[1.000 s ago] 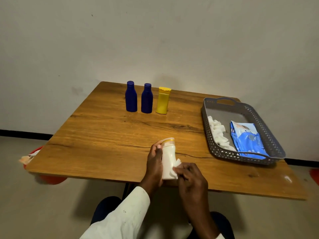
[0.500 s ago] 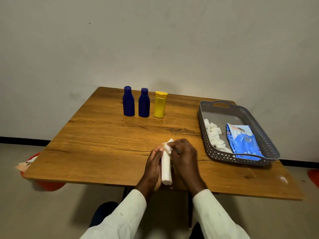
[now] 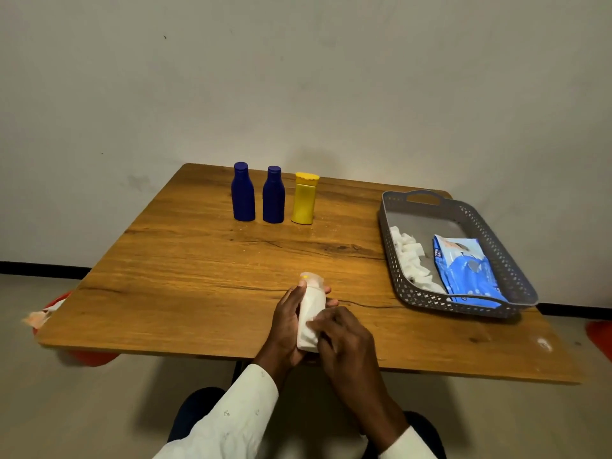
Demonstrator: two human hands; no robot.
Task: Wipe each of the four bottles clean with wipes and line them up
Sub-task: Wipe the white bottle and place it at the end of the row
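White bottle (image 3: pixel 310 318) sits in your left hand (image 3: pixel 287 321), fingers (image 3: pixel 326 289) curled around it above the table's (image 3: pixel 185 279) near edge. Your right hand (image 3: pixel 344 339) pinches a wipe (image 3: pixel 306 337) against its lower body. Well beyond your fingers two blue bottles (image 3: pixel 243 193) and a yellow bottle (image 3: pixel 304 200) stand in line; the basket (image 3: pixel 463 303) lies to their right.

**No readable text in view**

The blue wipes packet (image 3: pixel 465 270) in the grey basket (image 3: pixel 516 276) carries printing, but it is too small and blurred for me to read. The white bottle (image 3: pixel 310 313) I hold, the two blue bottles (image 3: pixel 243 193) and the yellow bottle (image 3: pixel 304 200) show no legible label.
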